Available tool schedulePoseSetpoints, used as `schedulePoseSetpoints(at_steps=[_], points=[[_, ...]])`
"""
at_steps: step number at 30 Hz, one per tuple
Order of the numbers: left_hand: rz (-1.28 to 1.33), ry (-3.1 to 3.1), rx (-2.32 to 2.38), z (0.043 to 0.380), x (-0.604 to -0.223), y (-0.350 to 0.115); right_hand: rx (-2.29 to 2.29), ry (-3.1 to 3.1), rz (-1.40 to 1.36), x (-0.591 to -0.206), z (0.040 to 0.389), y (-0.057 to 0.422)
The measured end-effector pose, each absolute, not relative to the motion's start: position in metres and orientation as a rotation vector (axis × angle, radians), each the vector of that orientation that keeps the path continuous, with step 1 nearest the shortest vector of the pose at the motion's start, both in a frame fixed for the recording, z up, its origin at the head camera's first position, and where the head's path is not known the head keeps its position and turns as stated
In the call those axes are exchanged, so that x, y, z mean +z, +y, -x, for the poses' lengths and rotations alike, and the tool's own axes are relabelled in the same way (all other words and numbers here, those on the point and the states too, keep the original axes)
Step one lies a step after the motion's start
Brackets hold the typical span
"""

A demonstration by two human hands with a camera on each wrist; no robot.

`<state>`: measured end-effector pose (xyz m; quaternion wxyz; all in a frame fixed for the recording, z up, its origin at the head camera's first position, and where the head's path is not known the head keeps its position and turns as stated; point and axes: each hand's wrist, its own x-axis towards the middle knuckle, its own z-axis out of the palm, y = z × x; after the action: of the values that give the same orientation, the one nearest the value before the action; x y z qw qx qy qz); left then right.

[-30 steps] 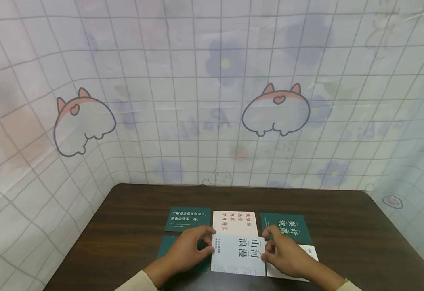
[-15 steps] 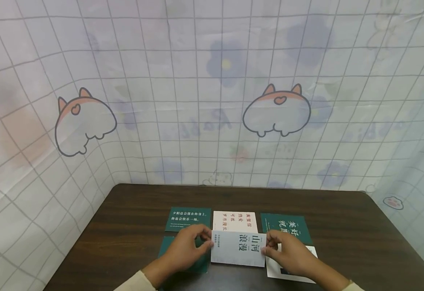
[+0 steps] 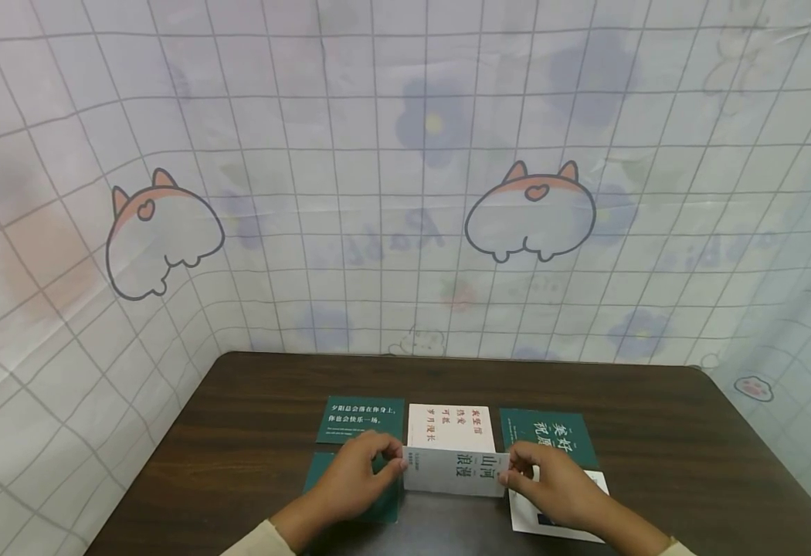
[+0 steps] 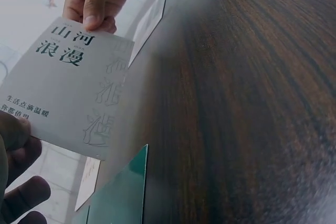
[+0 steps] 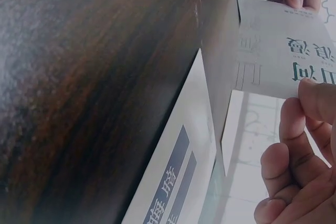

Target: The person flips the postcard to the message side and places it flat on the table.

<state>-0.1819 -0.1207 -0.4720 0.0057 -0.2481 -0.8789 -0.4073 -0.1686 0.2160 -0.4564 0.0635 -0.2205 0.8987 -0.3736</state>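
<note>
Both hands hold a white card (image 3: 450, 472) with dark green lettering by its two short ends, raised off the table and tilted steeply. The left hand (image 3: 358, 475) pinches its left end between thumb and fingers. At the other end, the right hand (image 3: 551, 483) pinches it the same way. In the left wrist view the printed face of the card (image 4: 73, 87) shows, with embossed outlines along one edge. Behind it lies a cream card with red lettering (image 3: 450, 425). A green card (image 3: 388, 506) is partly under the left hand, and a white card (image 3: 527, 516) partly under the right.
On the dark wooden table (image 3: 252, 432), a green card with white lettering (image 3: 361, 419) lies at the back left. Another green card (image 3: 548, 432) lies at the back right. A patterned cloth (image 3: 405, 309) hangs behind the table and at its sides.
The held white card has tipped from facing upward to a steeper angle, its near edge rising away from me. Both hands keep their pinch and have barely moved.
</note>
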Motion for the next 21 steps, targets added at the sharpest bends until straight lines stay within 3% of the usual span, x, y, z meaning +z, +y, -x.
schedulePoseSetpoints(at_steps=[21], points=[[0.825,-2.722,-1.253,0.1794,-0.4748,-0.1207,-1.172,2.761,0.724,-0.4588,0.1644,0.2175]])
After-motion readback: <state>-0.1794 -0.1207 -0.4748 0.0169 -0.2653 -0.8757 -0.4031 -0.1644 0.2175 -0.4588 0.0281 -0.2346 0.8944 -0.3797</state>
